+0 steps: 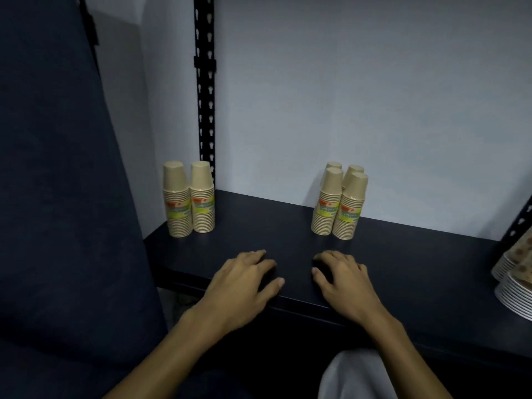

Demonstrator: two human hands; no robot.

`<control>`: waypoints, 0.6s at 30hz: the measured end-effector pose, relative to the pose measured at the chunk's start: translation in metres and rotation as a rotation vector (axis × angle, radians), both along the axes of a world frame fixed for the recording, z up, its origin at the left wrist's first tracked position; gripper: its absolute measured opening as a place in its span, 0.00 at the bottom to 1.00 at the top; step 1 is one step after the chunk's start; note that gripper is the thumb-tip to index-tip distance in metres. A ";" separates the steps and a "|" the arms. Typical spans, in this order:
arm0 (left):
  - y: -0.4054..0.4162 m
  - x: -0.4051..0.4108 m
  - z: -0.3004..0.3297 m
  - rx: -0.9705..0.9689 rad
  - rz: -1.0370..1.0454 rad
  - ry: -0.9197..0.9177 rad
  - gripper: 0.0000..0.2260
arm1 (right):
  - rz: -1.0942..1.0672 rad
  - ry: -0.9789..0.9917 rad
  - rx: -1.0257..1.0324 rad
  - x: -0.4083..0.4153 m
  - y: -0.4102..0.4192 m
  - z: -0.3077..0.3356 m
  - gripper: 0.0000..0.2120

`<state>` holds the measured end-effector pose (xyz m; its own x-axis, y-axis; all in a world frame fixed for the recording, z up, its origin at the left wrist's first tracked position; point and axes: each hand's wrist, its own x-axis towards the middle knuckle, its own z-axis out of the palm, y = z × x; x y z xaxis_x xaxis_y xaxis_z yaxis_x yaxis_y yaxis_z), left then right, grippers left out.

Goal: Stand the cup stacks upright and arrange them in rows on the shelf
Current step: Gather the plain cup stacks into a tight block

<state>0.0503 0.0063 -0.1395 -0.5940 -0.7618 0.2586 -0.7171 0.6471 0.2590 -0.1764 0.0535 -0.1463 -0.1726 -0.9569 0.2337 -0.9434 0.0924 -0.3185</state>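
1. The shelf (403, 272) is a dark board in front of a pale wall, with a black perforated post (205, 82) rising at its back left corner
2. On the left part of the shelf, near that post, two cup stacks (188, 203) stand upright side by side and touch each other; the cups are beige, mouth down and base up, so the long axis of each stack is vertical
3. Each of these stacks has a green and orange label band around its middle
4. Further right, well apart from the first pair, four cup stacks (339, 203) stand upright in a tight group, two in front and two behind, also base up
5. At the far right edge of the shelf some other cup stacks (515, 277) with white rims lie tilted, only partly visible
6. The left hand (244, 286) rests on the front edge of the shelf, fingers loosely bent, holding nothing
7. The right hand (342, 283) rests beside it in the same way, also with nothing in it
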 end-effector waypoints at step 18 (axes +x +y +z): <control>-0.094 0.096 0.113 -0.033 0.418 0.612 0.33 | 0.367 -0.534 -0.129 0.151 -0.144 0.097 0.24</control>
<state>0.1465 -0.0878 -0.0265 0.0016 -0.8791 0.4766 -0.6392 0.3656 0.6766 -0.0257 -0.0903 -0.0496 0.0356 -0.9455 0.3235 -0.6155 -0.2758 -0.7383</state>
